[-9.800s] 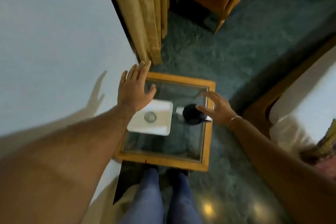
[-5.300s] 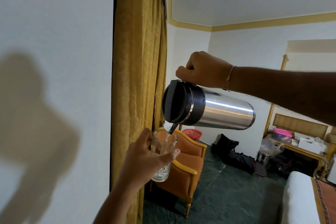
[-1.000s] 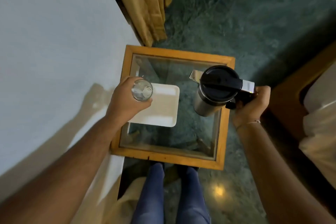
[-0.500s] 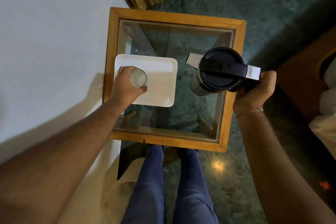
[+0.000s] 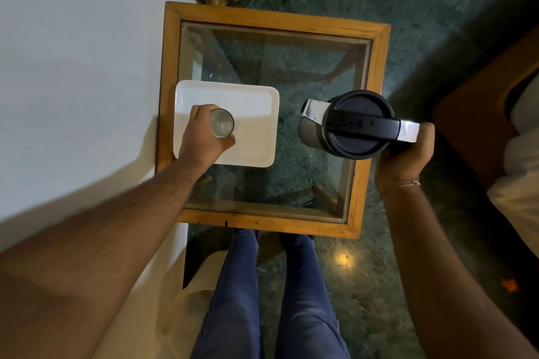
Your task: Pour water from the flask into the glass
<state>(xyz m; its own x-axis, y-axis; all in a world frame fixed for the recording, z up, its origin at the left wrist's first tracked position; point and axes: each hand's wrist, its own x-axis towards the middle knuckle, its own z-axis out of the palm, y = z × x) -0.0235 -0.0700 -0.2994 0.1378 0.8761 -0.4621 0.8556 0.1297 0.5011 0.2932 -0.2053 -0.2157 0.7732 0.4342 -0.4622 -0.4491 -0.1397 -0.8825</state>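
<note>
Both gripped: glass in left hand, flask in right hand.

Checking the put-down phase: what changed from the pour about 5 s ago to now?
Both hands came down from the raised pour. The left hand has brought the glass over the white tray, grip still closed. The right hand has turned the flask upright and lowered it over the glass-topped table, still holding the handle. Unchanged: which hand holds what; tray still on the table's left side.

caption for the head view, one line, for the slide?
Left hand holds glass over white tray; right hand grips flask.
</note>
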